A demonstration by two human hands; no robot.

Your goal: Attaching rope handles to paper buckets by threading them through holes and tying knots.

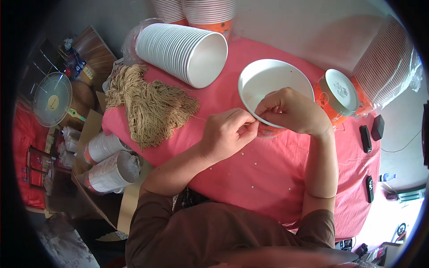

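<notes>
A white paper bucket (250,82) with an orange outside stands on the pink-covered table, its mouth tilted toward me. At its near rim, my left hand (230,134) is closed in a pinch, thumb against forefinger. My right hand (297,111) bends over the same rim from the right, fingertips pinched and meeting those of the left. Whatever lies between the fingertips is too small to make out. Left of the bucket lies a thick bundle of tan string (149,105). An orange bucket (342,91) sits upside down to the right, thin string on its side.
A long stack of nested white buckets (178,51) lies behind the string. More stacks stand at the back wall, and a plastic-wrapped stack (384,67) leans at the right. Dark small objects (365,138) lie along the right edge. An open carton (89,129) with wrapped buckets is at left.
</notes>
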